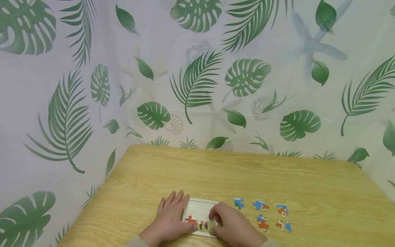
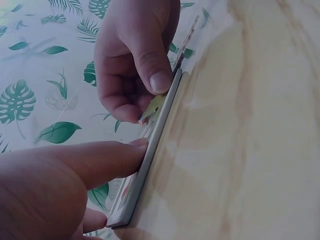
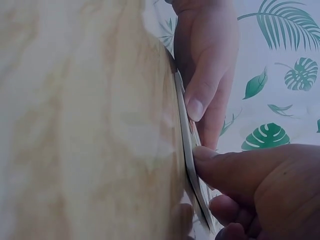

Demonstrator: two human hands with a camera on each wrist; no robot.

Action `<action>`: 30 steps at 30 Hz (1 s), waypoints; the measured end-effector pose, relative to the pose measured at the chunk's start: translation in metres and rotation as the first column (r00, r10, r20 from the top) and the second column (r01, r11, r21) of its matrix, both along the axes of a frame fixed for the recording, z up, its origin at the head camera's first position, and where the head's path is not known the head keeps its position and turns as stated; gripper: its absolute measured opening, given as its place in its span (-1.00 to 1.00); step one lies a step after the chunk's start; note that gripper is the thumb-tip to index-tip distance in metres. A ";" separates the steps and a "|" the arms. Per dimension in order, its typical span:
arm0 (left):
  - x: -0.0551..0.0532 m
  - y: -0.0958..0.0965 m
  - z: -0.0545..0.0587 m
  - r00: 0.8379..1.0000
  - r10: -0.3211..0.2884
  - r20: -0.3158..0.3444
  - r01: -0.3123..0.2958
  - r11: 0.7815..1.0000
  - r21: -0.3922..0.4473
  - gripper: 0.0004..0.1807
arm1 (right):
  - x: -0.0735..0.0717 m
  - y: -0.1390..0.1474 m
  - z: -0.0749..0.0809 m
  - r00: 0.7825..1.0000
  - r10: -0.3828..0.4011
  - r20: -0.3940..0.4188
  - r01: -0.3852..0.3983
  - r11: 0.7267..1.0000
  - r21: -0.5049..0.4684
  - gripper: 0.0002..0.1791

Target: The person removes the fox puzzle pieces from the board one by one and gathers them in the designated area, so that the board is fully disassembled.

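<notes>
A shallow white-framed puzzle tray (image 1: 202, 207) lies near the table's front. Joined jigsaw pieces (image 1: 192, 220), red, white and green, line its lower part; the upper part shows bare backing. My left hand (image 1: 169, 218) lies along the tray's left side, fingers straight and thumb resting over the lower pieces. At the tray's lower right corner, my right hand (image 1: 234, 224) pinches a greenish jigsaw piece (image 2: 154, 106) between thumb and curled fingers. That piece is partly hidden by the fingers, and I cannot tell whether it sits fully flat.
Several loose jigsaw pieces lie right of the tray in two rough rows, among them a blue-green one (image 1: 239, 203) and a red-blue one (image 1: 263, 222). The wooden table (image 1: 197, 171) reaches back to a leaf-printed curtain (image 1: 197, 85), which also hangs along the left.
</notes>
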State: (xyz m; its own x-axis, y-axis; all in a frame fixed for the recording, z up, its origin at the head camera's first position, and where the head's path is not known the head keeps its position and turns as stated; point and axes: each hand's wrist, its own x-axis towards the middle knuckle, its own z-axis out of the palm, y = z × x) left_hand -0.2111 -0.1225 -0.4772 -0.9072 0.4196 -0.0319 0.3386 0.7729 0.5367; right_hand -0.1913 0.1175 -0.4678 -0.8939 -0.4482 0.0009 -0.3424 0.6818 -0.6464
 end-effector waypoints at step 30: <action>-0.003 -0.013 -0.004 0.996 -0.085 -0.004 0.085 0.996 0.012 0.23 | 0.000 0.014 0.016 0.998 -0.041 0.040 0.046 0.988 -0.147 -0.92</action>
